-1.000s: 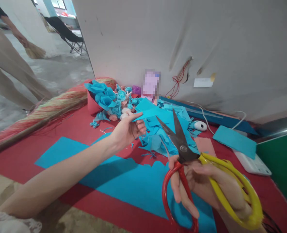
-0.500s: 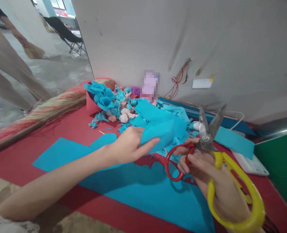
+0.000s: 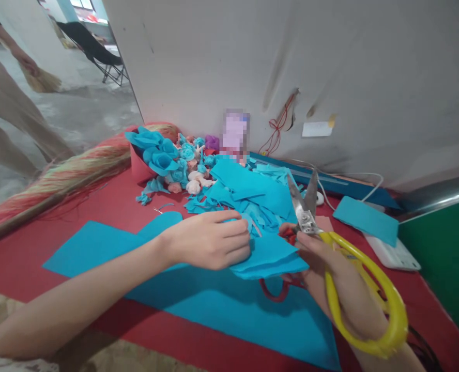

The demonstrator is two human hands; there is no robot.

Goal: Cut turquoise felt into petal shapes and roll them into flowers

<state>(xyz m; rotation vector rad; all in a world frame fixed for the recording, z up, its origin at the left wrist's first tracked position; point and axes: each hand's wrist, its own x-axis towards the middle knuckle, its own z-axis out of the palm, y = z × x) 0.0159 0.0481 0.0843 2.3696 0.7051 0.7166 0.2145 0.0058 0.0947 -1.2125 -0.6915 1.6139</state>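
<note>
My left hand (image 3: pixel 210 243) is closed on a folded piece of blue felt (image 3: pixel 268 256), held just above a large blue felt sheet (image 3: pixel 198 294) on the red table (image 3: pixel 39 253). My right hand (image 3: pixel 330 274) grips big scissors (image 3: pixel 326 243) with one red and one yellow handle. Their blades are slightly apart and point up, right beside the folded piece. The red handle is partly hidden under the felt.
A heap of blue felt scraps (image 3: pixel 248 196) and felt flowers (image 3: pixel 159 155) lies against the grey wall. A broom (image 3: pixel 59 175) rests on the table's left. A blue pad (image 3: pixel 365 219), a white device (image 3: pixel 392 253) and cables are at the right. Another person (image 3: pixel 8 108) sweeps at far left.
My left hand brought the blue felt piece down from the scrap heap toward me. The scissors swung from lying open and low to upright beside the felt.
</note>
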